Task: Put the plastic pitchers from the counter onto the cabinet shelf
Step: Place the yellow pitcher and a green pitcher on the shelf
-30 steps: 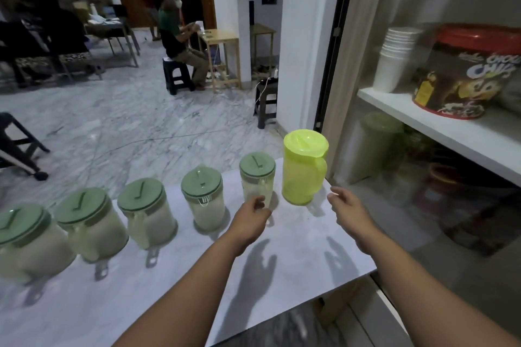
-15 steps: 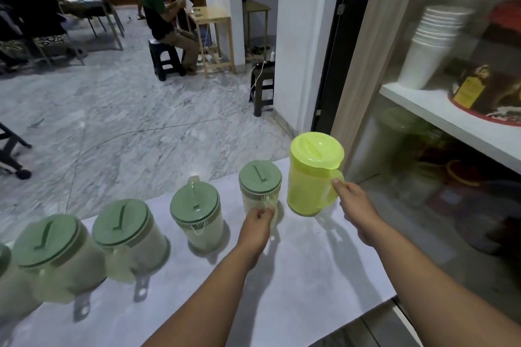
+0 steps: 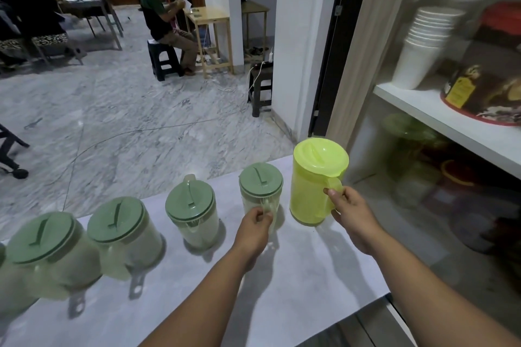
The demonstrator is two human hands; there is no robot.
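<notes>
1. A marble-floored room [image 3: 121, 121] stretches behind the work area; at its far side a person sits on a dark stool [image 3: 165, 60] beside a small wooden table [image 3: 210, 22].
2. A pale counter [image 3: 296, 284] runs across the foreground, and to its right stands a cabinet with a white shelf [image 3: 439, 118].
3. On that shelf sit a stack of white cups [image 3: 423, 48] and, just beside it, a brown tub with a red lid [image 3: 490, 76]. The compartment under the shelf is dim and its contents are hard to make out.
4. The lime-yellow pitcher [image 3: 313, 183] stands upright at the counter's right end, nearest the cabinet, lid on.
5. Four clear pitchers with sage-green lids line up to its left: one just beside it [image 3: 260, 191], then a second [image 3: 191, 211], a third [image 3: 124, 234] and a fourth [image 3: 48, 251].
6. The right hand [image 3: 355, 214] is curled around the yellow pitcher's handle, thumb on top.
7. The left hand [image 3: 252, 231] has its fingers closed on the handle of the nearest green-lidded pitcher.
8. Both pitchers appear to rest on the counter.
</notes>
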